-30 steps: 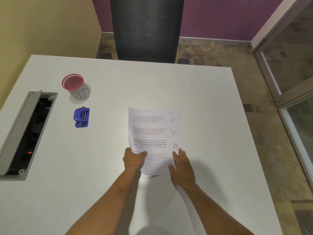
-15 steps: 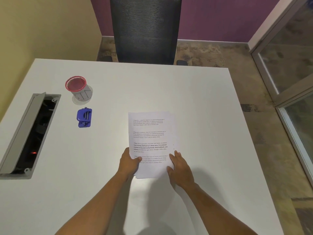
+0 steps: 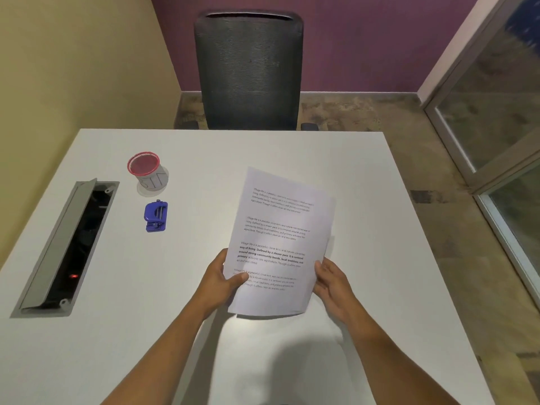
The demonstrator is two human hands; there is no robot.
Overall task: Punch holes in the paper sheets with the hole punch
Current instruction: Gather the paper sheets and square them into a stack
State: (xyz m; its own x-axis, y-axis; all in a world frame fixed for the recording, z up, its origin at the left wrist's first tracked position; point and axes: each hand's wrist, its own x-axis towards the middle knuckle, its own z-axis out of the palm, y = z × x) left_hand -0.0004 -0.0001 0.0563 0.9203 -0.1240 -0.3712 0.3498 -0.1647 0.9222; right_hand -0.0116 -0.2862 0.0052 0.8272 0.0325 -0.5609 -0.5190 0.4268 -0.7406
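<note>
Open counter on the right and far side; clutter along the left.

The counter (image 3: 365, 331) lies bare to the right of the paper sheets (image 3: 280, 244) and beyond them up to the chair (image 3: 248, 71). On the left, the hole punch (image 3: 156, 216) sits just before the cup (image 3: 144, 171), with a clear lane between it and the sheets. Further left, the open cable tray (image 3: 70, 244) and its raised lid block that edge.
</note>
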